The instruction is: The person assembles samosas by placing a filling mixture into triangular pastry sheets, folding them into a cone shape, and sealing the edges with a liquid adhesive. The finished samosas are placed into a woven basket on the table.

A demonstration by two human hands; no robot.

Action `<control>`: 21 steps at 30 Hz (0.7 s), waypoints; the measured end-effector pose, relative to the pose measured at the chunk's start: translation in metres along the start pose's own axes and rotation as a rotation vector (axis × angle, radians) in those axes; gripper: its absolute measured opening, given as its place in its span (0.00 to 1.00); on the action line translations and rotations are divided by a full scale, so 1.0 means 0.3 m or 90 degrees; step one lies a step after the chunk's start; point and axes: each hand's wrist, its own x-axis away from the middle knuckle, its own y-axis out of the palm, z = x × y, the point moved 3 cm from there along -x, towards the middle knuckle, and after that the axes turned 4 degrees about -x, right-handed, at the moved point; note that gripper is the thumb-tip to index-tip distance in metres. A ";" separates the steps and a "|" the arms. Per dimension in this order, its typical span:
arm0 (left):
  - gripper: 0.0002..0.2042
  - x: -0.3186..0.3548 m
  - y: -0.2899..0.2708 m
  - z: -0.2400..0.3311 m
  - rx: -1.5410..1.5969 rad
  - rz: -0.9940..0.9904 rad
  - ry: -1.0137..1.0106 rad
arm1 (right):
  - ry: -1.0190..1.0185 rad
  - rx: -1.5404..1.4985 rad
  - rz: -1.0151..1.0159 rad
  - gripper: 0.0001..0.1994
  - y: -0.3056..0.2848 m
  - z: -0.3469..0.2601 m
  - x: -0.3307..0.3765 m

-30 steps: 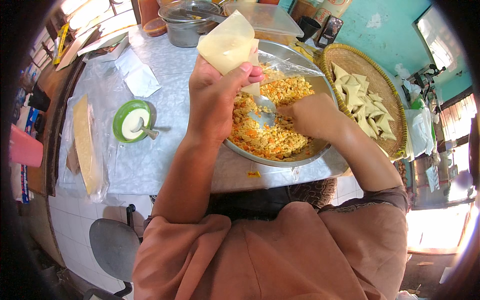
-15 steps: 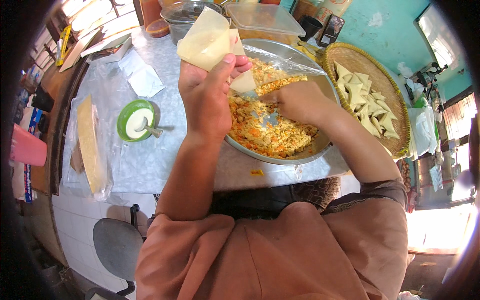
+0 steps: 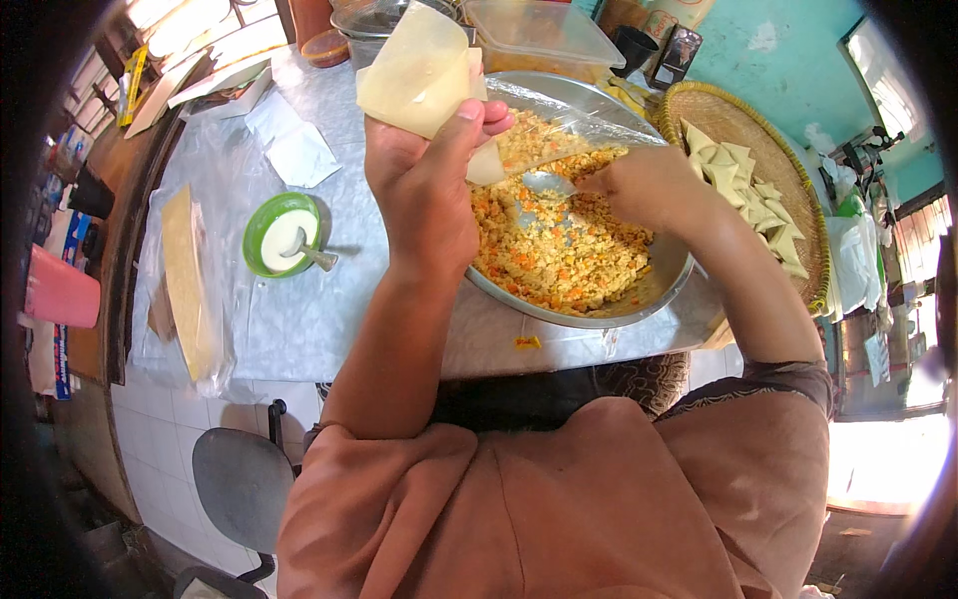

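Note:
My left hand [image 3: 424, 190] is raised over the table and grips a pale folded pastry wrapper [image 3: 417, 72] shaped like an open cone. My right hand [image 3: 647, 185] holds a metal spoon [image 3: 544, 184] just above the orange and yellow filling [image 3: 559, 235] in a wide metal bowl [image 3: 589, 314]. The spoon's bowl sits close to the lower corner of the wrapper.
A woven round tray [image 3: 808, 235] with several folded pastry triangles lies right of the bowl. A green bowl of white paste [image 3: 280, 234] with a spoon sits on the left. A stack of flat wrappers [image 3: 185, 285] in plastic lies at the left table edge. Containers stand at the back.
My left hand has lifted the wrapper higher and farther from the bowl. The right hand has raised the spoon out of the filling toward the wrapper.

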 end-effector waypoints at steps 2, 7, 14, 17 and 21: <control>0.19 -0.001 -0.001 -0.011 -0.005 0.006 -0.014 | 0.007 0.016 -0.031 0.14 0.031 0.003 -0.008; 0.20 0.002 -0.008 -0.001 -0.011 0.004 -0.013 | -0.032 0.040 -0.112 0.23 -0.038 -0.023 0.039; 0.20 -0.005 -0.004 -0.004 -0.011 -0.018 -0.017 | -0.071 -0.054 0.024 0.11 0.002 -0.089 -0.082; 0.20 -0.006 -0.008 -0.013 -0.001 -0.024 -0.018 | -0.089 -0.046 -0.034 0.11 0.015 -0.108 -0.087; 0.20 -0.008 -0.009 -0.009 -0.016 -0.013 -0.027 | -0.098 0.021 -0.090 0.15 -0.024 -0.117 -0.057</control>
